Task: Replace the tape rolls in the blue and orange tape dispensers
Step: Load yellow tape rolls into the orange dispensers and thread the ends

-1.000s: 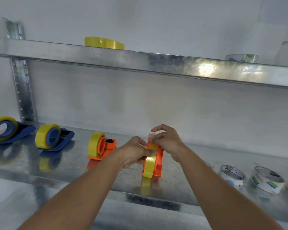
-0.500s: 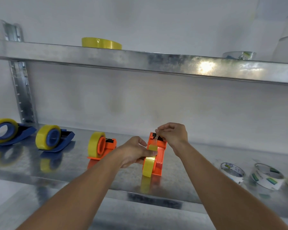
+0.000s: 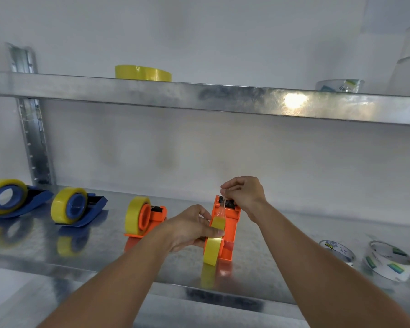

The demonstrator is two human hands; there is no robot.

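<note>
On the lower metal shelf [image 3: 109, 254] before a white wall, our left hand [image 3: 189, 229] grips the yellow tape roll [image 3: 214, 245] sitting in the orange dispenser [image 3: 229, 229], thumb across its top, while our right hand [image 3: 243, 194] pinches the clear tape end [image 3: 221, 209] at the cutter. To the left stand a second orange dispenser [image 3: 145, 217] and two blue dispensers [image 3: 77, 207], all loaded with yellow rolls. To the right lie printed rolls [image 3: 388, 260], and on the upper shelf [image 3: 199, 97] rests a spare yellow roll [image 3: 142, 73].

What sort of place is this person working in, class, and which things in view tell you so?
Probably a storeroom or workshop: bare galvanised metal shelving against a plain white wall, a row of tape dispensers, and spare tape rolls.
</note>
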